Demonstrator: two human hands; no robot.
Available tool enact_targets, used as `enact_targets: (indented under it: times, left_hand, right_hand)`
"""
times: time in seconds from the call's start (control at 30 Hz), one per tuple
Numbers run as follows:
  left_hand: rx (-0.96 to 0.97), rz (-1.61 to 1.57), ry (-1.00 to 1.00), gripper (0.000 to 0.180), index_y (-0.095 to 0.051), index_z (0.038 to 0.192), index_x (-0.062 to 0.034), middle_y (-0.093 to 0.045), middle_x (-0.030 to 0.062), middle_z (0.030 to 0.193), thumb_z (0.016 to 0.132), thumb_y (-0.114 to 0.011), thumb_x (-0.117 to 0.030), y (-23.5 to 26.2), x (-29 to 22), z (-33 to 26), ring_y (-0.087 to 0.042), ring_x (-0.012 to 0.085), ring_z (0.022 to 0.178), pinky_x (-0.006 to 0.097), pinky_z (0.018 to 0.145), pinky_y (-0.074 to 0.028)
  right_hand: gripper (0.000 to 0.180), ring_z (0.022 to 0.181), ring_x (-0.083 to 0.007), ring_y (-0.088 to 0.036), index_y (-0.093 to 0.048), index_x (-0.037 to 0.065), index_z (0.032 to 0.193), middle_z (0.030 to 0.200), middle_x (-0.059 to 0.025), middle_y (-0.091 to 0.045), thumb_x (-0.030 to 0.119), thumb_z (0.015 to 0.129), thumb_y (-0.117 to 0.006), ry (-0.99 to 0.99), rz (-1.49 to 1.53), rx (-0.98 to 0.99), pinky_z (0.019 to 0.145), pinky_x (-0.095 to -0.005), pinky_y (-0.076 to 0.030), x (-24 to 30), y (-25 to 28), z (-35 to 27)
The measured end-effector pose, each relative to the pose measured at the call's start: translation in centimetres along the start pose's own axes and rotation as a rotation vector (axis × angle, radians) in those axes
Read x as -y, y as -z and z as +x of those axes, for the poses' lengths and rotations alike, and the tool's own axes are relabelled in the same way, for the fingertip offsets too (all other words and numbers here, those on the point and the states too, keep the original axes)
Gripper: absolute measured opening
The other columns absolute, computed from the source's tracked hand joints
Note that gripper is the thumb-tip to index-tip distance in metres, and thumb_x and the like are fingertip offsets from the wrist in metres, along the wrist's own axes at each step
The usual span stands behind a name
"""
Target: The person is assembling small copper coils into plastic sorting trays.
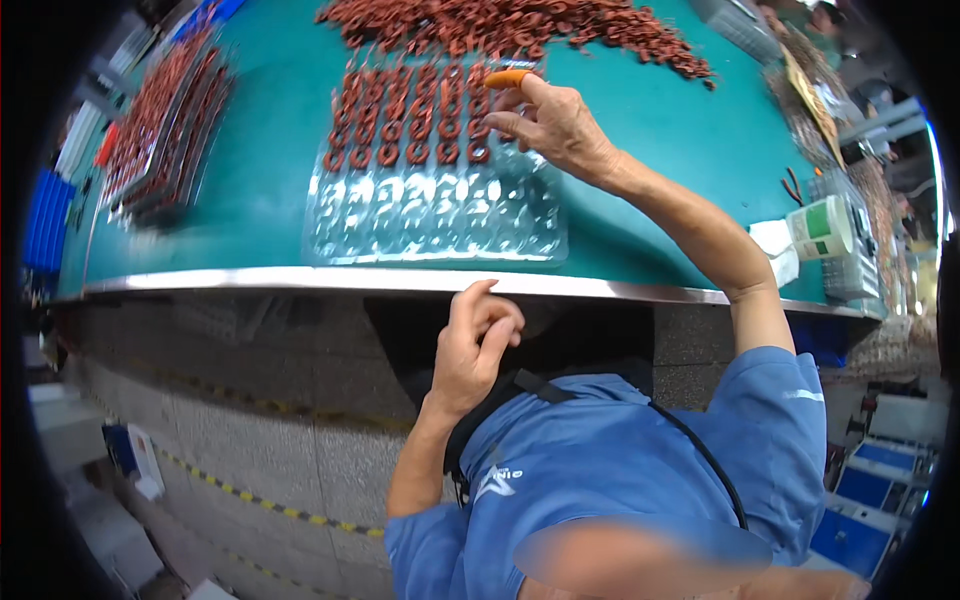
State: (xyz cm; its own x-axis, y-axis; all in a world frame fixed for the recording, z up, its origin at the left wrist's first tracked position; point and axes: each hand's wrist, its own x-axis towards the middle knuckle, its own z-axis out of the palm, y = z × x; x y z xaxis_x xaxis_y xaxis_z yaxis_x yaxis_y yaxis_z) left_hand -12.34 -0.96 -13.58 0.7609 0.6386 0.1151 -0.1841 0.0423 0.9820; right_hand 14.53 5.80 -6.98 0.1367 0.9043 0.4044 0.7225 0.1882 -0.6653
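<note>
A clear plastic tray (435, 215) with rows of round pockets lies on the green table near its front edge. Copper-red ring-shaped coils (419, 128) with wire ends fill the tray's far rows; the near rows hold none. My right hand (565, 125) reaches over the tray's far right part, an orange cover on one finger. Its thumb and covered finger are apart, with nothing visible between them. My left hand (472, 345) hovers just in front of the table edge, fingers loosely bent and apart, holding nothing I can see.
A large heap of loose red coils (520, 22) spreads across the table's far side. Stacked trays of coils (165, 125) stand at the left. On the right are a white-and-green container (822, 230) and dark-handled pliers (792, 187). A metal strip (240, 276) edges the table.
</note>
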Motion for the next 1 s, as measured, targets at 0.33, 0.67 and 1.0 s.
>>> enact_targets:
  times: [0.33, 0.67, 1.0]
  left_hand:
    - [-0.054, 0.119, 0.059, 0.023, -0.054, 0.116, 0.0020, -0.063, 0.0090, 0.084, 0.094, -0.055, -0.004, 0.7, 0.3, -2.1, -0.061, 0.0124, 0.070, 0.024, 0.063, -0.050]
    - [-0.049, 0.181, 0.036, 0.020, -0.057, 0.112, 0.0014, -0.063, 0.0083, 0.082, 0.094, -0.056, -0.004, -0.4, -0.6, -1.7, -0.061, 0.0130, 0.068, 0.024, 0.062, -0.050]
    - [0.016, -0.392, 0.035, 0.050, -0.034, 0.134, 0.0008, -0.058, 0.0137, 0.092, 0.103, -0.035, -0.039, -5.3, -3.1, 5.7, -0.058, 0.0162, 0.066, 0.027, 0.062, -0.048]
  right_hand:
    - [0.046, 0.091, -0.0318, -0.062, -0.057, -0.003, 0.103, 0.093, -0.0189, -0.063, 0.038, 0.084, -0.068, -0.220, -0.572, -0.272, 0.082, -0.0426, -0.049, -14.4, 9.8, 4.4]
    - [0.018, 0.077, -0.0314, -0.063, -0.060, 0.002, 0.100, 0.082, -0.0184, -0.064, 0.012, 0.085, -0.060, -0.240, -0.396, -0.372, 0.072, -0.0400, -0.050, -17.5, 9.3, 3.2]
    - [0.025, 0.080, -0.0223, -0.067, -0.065, 0.001, 0.102, 0.092, -0.0094, -0.068, 0.002, 0.078, -0.073, 0.479, -0.327, -0.182, 0.069, -0.0322, -0.055, 2.7, 7.8, -8.8]
